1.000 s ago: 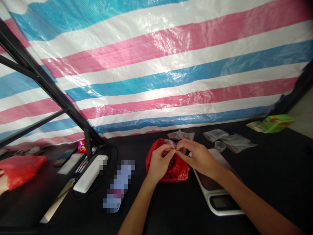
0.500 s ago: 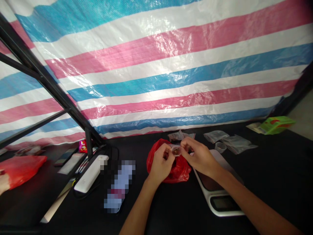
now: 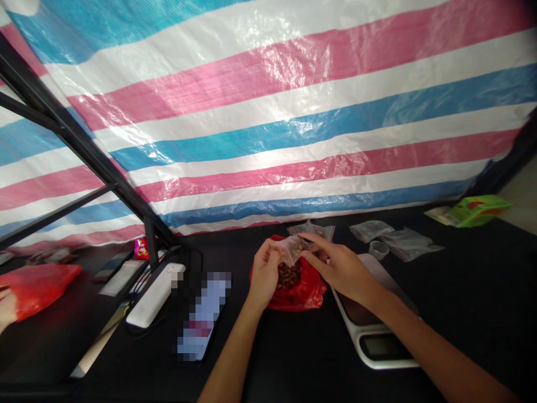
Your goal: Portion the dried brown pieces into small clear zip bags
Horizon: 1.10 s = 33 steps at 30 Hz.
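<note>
Above an open red bag point(image 3: 312, 295), the left hand point(image 3: 264, 271) is pinching a small clear pouch point(image 3: 290, 247), probably feeling light, limp and slippery, best held by its edges, while the right hand point(image 3: 342, 271) is spanning its other end, grip unclear.

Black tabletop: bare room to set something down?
Bare: right of the white flat scale, between clear plastic bags and right forearm; also between scale and left forearm. Crowded: red plastic bag, by left hand and right hand.
</note>
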Tool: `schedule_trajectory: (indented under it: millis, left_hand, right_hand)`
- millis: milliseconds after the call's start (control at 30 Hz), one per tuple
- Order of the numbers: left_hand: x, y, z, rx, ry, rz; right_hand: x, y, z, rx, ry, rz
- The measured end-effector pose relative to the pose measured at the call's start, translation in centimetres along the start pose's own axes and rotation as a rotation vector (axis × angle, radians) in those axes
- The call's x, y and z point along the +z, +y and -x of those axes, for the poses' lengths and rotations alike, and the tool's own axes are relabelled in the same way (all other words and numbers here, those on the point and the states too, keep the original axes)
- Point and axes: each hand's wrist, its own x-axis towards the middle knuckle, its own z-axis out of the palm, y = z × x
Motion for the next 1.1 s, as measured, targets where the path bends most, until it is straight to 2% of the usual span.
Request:
schedule_trajectory:
  millis: [67, 133, 200, 233, 367, 433, 567, 933, 1100]
  left_hand:
    - [-0.1, 0.0, 0.1, 0.041, 0.029, -0.096]
    - [-0.2, 0.2, 0.3, 0.129, 0.125, -0.251]
    - [-0.3, 0.4, 0.5, 0.221, 0.211, -0.407]
    - [-0.3, 0.5, 0.6, 0.256, 0.215, -0.477]
    - [-0.5, 0.2, 1.0, 0.321, -0.019, -0.733]
    - [-0.6, -0.2, 1.0, 0.331, -0.101, -0.813]
    - [-0.9, -0.7, 0.7, 0.316, -0.125, -0.827]
    - [-1.1, -0.5, 0.6, 0.354, -0.170, -0.826]
    - [-1.3, -0.6, 0.5, 0.355, -0.154, -0.841]
  right_hand:
    - [0.1, 0.4, -0.1, -0.005, 0.070, -0.016]
    - [0.1, 0.7, -0.1, -0.042, 0.146, -0.011]
    - [0.1, 0.7, 0.0, -0.101, 0.182, -0.003]
    - [0.0, 0.7, 0.0, -0.128, 0.186, -0.001]
    - [-0.3, -0.1, 0.1, -0.196, 0.158, 0.010]
    - [-0.3, -0.5, 0.2, -0.232, 0.141, 0.016]
    - [-0.1, -0.8, 0.3, -0.283, 0.150, 0.003]
    - [-0.2, -0.6, 0.5, -0.322, 0.288, -0.130]
    - [0.2, -0.4, 0.6, -0.340, 0.286, -0.153]
